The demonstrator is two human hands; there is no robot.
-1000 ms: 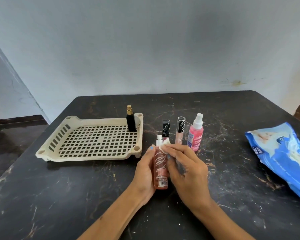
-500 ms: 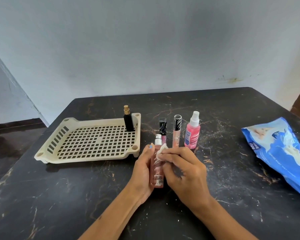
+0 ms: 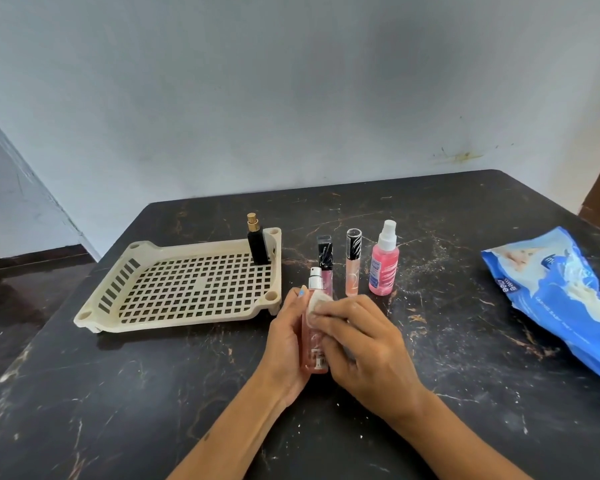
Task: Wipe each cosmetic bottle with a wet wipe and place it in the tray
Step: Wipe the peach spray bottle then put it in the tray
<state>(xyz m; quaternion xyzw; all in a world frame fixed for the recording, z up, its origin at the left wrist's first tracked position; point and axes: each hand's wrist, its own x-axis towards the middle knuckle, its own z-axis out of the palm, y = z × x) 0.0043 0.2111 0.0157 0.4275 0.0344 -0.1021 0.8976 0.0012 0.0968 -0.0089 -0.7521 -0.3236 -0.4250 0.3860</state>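
So the left hand is wrapped around a peach spray bottle, fingers curled round its far side, holding it upright just over the table. The right hand has its fingers bent over a folded wet wipe and presses it against the bottle's upper part, right under the silver nozzle.

What's changed over the last second: honestly not much. Same grip, same bottle, and the wipe has stayed high up near the shoulder, maybe shifting a touch. The view tips around a bit, but that looks like head movement. So I'd say this one is mid-wipe and the lower half by the label probably hasn't been covered yet.

Progress-wise, one black perfume bottle with a gold top stands in the back right corner of the cream tray. Three more wait in a row beside the tray: a black-capped tube, a zebra-capped tube and a pink spray bottle. The blue wipes pack lies well off to the right.
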